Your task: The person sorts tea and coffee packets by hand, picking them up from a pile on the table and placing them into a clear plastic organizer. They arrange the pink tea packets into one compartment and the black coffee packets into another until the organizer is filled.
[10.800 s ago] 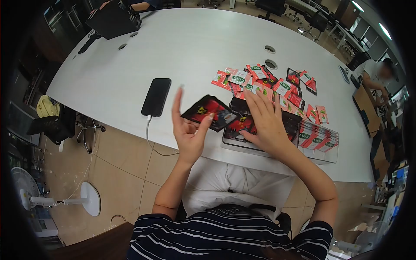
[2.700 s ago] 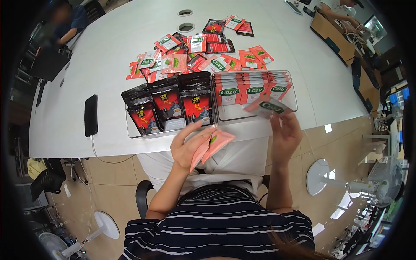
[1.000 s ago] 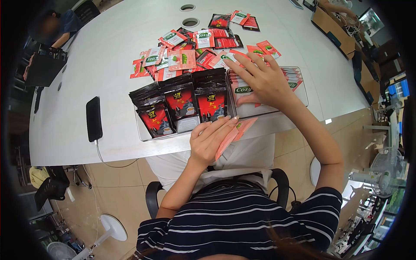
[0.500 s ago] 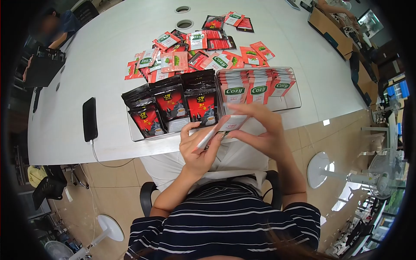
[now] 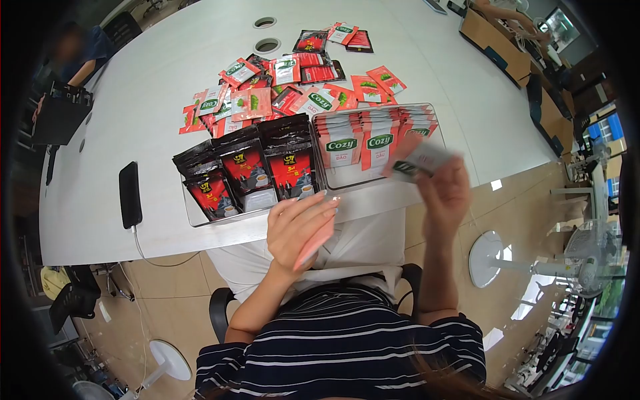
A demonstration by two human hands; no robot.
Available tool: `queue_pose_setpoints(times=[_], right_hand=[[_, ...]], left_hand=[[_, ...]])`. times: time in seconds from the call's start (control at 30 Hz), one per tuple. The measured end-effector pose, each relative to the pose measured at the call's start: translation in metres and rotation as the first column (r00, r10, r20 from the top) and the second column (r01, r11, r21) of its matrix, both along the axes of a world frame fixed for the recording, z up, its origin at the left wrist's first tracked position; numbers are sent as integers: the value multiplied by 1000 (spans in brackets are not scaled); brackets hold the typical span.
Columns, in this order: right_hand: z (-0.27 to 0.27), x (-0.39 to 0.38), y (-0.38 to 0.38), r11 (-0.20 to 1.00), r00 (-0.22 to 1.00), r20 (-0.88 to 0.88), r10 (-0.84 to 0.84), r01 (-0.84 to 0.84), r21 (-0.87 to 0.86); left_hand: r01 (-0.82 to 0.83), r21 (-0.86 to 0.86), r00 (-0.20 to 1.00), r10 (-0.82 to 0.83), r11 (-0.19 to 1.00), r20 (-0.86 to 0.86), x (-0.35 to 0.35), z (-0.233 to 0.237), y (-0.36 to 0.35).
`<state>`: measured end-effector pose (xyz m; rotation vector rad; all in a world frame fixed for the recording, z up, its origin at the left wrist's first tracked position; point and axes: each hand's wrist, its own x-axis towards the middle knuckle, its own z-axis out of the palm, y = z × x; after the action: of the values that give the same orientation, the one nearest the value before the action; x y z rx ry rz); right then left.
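My right hand, slightly blurred, pinches a pink and white Cozy tea sachet over the right end of a clear tray. In that tray, Cozy sachets stand in several upright rows. Just in front of the trays, my left hand is closed around pink sachets, of which mostly an edge shows below the fingers. Black and red G7 coffee sachets fill the left tray in stacks, with a whitish piece low between them.
Behind the trays lies a loose pile of Cozy and G7 sachets. A black phone with a white cable rests at the left. Cardboard boxes stand along the right edge. Another person sits at the far left.
My right hand has moved right with one sachet, away from the left hand, to above the tray's right end. The left hand has turned, its back now upward. The view has shifted slightly.
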<state>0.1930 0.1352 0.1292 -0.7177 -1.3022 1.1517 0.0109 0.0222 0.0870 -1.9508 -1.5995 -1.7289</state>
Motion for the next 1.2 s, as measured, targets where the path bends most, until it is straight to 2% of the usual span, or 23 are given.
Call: queue_pose_setpoints(times=[0.03,0.1,0.2,0.3,0.4,0.5,0.6,0.7,0.73,0.83,0.93,1.2], right_hand=[[4,9,12,993,990,139,-28,11,117],[12,25,36,937,911,392,-127,-19,348],[23,23,62,893,841,528,-120,-141,428],[38,17,72,885,623,782,19,-375,277],[45,5,76,914,598,793,114,-377,153],[55,4,84,774,406,913,-29,-570,278],[52,-3,77,650,171,962,-213,-711,270],[30,-18,77,488,190,932,-308,-809,327],[28,-23,77,476,221,924,-311,-805,353],[31,-27,81,502,274,876,-398,-734,457],[23,-25,89,560,286,876,-388,-681,471],[19,-30,93,586,255,883,-395,-670,455]], left_hand=[[-45,21,991,48,999,-122,0,-2,2],[-102,-46,976,91,994,-197,2,-10,9],[-170,-88,950,140,981,-280,6,-15,15],[-207,-54,926,178,977,-333,6,-19,17],[-205,-45,923,177,978,-343,4,-19,17],[-192,-31,922,170,981,-349,3,-18,17],[-198,-28,916,175,980,-361,3,-18,18],[-188,-28,916,166,982,-364,2,-19,18],[-188,-26,915,165,982,-367,3,-19,17],[-183,-18,912,163,983,-376,2,-19,18],[-182,-14,912,163,983,-377,1,-19,17],[-186,-21,909,164,982,-384,1,-21,17]])
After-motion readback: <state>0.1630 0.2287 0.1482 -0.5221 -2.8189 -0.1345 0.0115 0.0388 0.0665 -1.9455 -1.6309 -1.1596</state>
